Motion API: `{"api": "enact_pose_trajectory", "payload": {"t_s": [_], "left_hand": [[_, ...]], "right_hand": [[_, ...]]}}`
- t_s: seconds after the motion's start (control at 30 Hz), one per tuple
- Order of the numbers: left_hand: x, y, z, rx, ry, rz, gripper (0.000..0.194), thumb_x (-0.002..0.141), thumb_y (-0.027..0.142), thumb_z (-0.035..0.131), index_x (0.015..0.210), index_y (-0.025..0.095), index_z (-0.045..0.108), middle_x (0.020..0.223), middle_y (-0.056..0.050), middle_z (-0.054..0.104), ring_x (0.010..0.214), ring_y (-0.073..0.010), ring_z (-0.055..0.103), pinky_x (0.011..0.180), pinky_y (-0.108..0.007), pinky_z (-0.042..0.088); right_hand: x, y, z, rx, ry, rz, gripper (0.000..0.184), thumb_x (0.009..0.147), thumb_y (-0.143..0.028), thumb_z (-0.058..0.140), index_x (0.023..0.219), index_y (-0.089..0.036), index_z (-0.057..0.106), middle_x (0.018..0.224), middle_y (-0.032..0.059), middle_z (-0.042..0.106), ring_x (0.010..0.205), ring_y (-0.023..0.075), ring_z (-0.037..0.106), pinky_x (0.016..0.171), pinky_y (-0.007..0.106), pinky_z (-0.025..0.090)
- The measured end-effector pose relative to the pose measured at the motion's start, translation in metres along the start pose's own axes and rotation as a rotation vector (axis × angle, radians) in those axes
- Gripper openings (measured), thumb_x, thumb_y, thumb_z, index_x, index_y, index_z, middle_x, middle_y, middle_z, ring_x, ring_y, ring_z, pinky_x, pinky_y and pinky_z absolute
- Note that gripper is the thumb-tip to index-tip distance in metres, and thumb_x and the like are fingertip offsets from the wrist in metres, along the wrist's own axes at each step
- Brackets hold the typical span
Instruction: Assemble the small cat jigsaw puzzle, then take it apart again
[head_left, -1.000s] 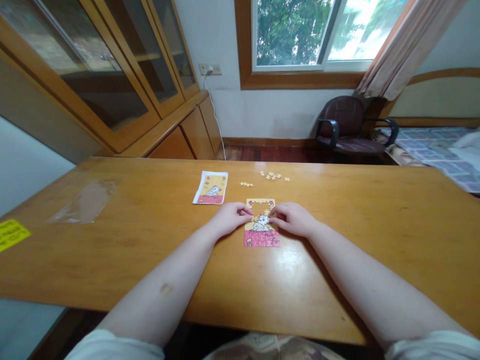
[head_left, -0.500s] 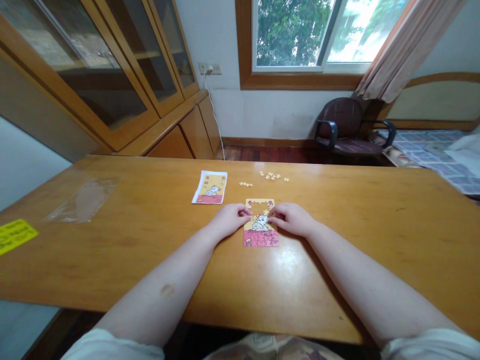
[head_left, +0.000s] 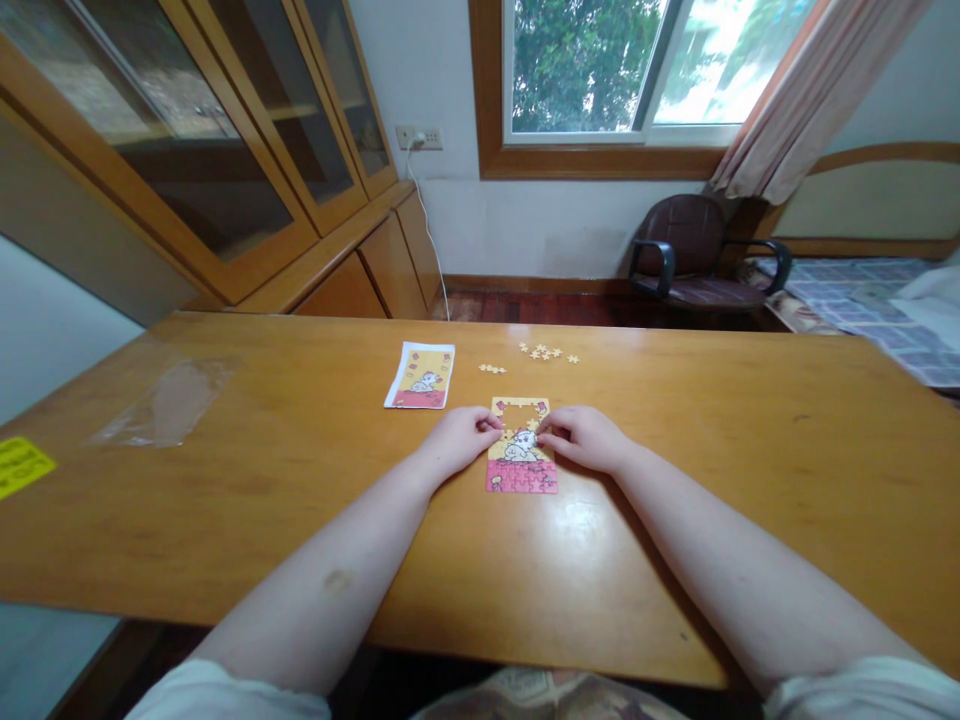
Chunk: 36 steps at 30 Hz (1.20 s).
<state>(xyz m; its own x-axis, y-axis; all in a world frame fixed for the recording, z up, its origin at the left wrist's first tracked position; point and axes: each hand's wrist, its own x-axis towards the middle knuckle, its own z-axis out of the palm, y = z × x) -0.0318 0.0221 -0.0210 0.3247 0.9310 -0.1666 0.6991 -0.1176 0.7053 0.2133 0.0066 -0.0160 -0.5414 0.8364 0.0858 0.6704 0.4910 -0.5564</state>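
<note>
Between my hands lies a partly assembled jigsaw puzzle [head_left: 521, 478], with a white cartoon animal on yellow and pink and a gap in its upper middle. At its left edge my left hand [head_left: 466, 438] is closed, fingers bent and tips against the border. My right hand [head_left: 581, 438] is curled at the opposite edge, thumb and forefinger touching the puzzle's side near the animal's head. Any single piece under the fingertips is too small to make out. Beyond the puzzle, several loose puzzle pieces [head_left: 544, 352] are scattered, with a short row of pieces [head_left: 492, 369] to their left.
A printed picture sheet [head_left: 421, 378] with the same design lies left of the puzzle. Farther left on the wooden table [head_left: 300, 430] are a clear plastic bag [head_left: 172, 400] and a yellow label [head_left: 24, 466]. A chair [head_left: 690, 250] stands past the far edge.
Both hands stay at the puzzle's sides with almost no movement. The view shifts very slightly; the loose pieces and picture sheet lie as before.
</note>
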Motion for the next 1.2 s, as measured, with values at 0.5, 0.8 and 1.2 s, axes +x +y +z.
{"api": "enact_pose_trajectory", "payload": {"t_s": [0.5, 0.8, 1.2], "left_hand": [[0.001, 0.001, 0.005, -0.013, 0.017, 0.026, 0.021, 0.076, 0.036, 0.062, 0.088, 0.021, 0.071, 0.088, -0.003, 0.073, 0.082, -0.0197, 0.065, 0.073, -0.029, 0.048], [0.000, 0.003, 0.006, 0.030, 0.040, 0.052, 0.019, 0.077, 0.032, 0.061, 0.087, 0.020, 0.070, 0.087, -0.003, 0.072, 0.081, -0.0188, 0.065, 0.072, -0.028, 0.048], [-0.004, 0.013, 0.003, 0.145, 0.088, 0.083, 0.017, 0.078, 0.029, 0.059, 0.087, 0.021, 0.070, 0.088, -0.002, 0.071, 0.083, -0.0188, 0.063, 0.072, -0.028, 0.047]], "right_hand": [[0.002, -0.005, -0.001, -0.028, -0.009, 0.013, 0.020, 0.087, -0.034, 0.058, 0.092, -0.021, 0.071, 0.079, 0.0032, 0.070, 0.070, 0.0141, 0.060, 0.067, 0.025, 0.042], [-0.001, -0.008, 0.003, -0.130, -0.057, -0.173, 0.035, 0.091, -0.038, 0.050, 0.118, -0.022, 0.066, 0.094, 0.0083, 0.072, 0.082, 0.0186, 0.064, 0.075, 0.029, 0.045], [0.001, -0.012, 0.004, -0.227, -0.117, -0.151, 0.041, 0.092, -0.043, 0.048, 0.123, -0.023, 0.064, 0.089, 0.0079, 0.070, 0.077, 0.0183, 0.063, 0.072, 0.028, 0.043]]}}
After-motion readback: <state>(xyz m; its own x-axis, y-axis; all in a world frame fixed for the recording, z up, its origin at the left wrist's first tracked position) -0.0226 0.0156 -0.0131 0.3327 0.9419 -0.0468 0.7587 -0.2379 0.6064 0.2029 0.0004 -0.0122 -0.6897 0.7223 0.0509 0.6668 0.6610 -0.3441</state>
